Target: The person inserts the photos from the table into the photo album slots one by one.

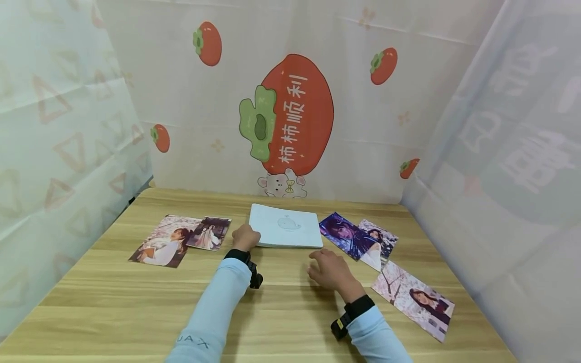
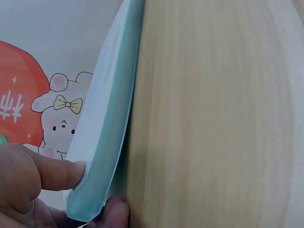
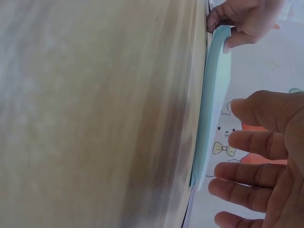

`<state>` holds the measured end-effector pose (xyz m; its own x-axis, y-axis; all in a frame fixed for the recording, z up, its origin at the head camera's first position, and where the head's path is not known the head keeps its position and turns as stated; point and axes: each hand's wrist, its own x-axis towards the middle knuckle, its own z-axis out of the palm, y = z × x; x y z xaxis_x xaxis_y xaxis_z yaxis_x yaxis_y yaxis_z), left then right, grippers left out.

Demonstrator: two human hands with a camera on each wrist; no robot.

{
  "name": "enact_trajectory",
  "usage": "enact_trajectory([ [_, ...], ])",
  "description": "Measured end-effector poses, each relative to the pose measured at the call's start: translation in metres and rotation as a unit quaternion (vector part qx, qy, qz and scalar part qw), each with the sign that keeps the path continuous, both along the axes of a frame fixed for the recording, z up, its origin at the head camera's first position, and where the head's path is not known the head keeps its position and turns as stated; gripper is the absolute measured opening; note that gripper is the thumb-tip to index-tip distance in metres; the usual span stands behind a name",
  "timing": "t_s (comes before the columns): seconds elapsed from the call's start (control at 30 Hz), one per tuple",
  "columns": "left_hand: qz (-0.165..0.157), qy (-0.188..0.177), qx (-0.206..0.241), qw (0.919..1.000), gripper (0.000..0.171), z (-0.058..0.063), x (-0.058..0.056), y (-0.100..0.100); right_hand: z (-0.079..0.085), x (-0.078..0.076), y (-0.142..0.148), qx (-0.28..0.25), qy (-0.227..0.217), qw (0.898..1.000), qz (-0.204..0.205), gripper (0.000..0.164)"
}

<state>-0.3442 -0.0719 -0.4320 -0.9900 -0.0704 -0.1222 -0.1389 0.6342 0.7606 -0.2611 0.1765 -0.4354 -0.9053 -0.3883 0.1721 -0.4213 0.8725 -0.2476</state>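
A pale blue photo album with a small whale drawn on its cover lies closed near the back of the table. My left hand pinches its near left corner, thumb on the cover and fingers underneath. In the left wrist view that corner of the album is lifted a little, and its thick bluish edge shows. My right hand hovers just in front of the album's near right corner, fingers spread and holding nothing. The right wrist view shows these fingers apart from the album.
Left of the album, a large photo is partly overlapped by a smaller one. To the right lie a purple photo, another partly under it, and a blossom photo nearer the front. Printed cloth encloses the wooden table.
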Motion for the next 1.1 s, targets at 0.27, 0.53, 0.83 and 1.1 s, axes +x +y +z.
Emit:
enact_trajectory([
  [0.27, 0.003, -0.042, 0.141, 0.9892, 0.050, 0.004, -0.002, -0.002, 0.000, 0.000, 0.001, 0.004, -0.004, 1.000, -0.005, 0.035],
  [0.53, 0.019, -0.050, 0.219, 0.9742, 0.058, -0.003, -0.003, -0.005, -0.002, 0.000, 0.002, 0.012, -0.012, 1.000, -0.013, 0.037],
  [0.83, 0.040, -0.074, 0.321, 0.9432, 0.060, -0.013, -0.006, -0.016, 0.002, 0.000, 0.000, -0.006, -0.021, 1.000, 0.001, 0.036],
  [1.1, 0.016, -0.072, 0.376, 0.9237, 0.058, -0.014, 0.001, -0.019, 0.003, 0.001, 0.006, -0.033, -0.055, 0.998, 0.008, 0.037],
])
